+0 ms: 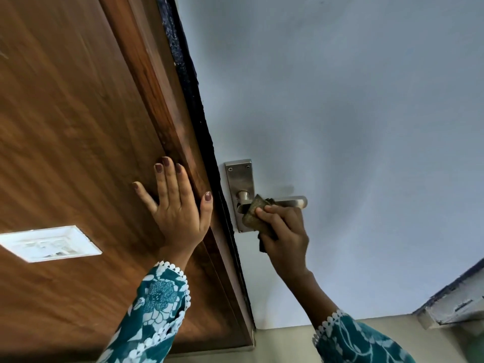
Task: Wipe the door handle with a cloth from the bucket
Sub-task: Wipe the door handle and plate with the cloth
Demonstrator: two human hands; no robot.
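Observation:
A steel lever door handle (292, 202) on a steel backplate (240, 179) is fixed to a pale blue-white door (340, 113). My right hand (284, 233) is shut on a folded olive-brown cloth (255, 212) and presses it against the inner part of the lever, near the pivot. The cloth covers the lower backplate and part of the lever. My left hand (175, 205) lies flat with fingers spread on the brown wooden panel (78, 127), its thumb at the panel's edge beside the door. No bucket is in view.
A white switch plate (51, 243) is set in the wooden panel at the left. A dark strip (193, 100) runs between panel and door. A grey floor (288, 341) and a white ledge (455, 310) show at the lower right.

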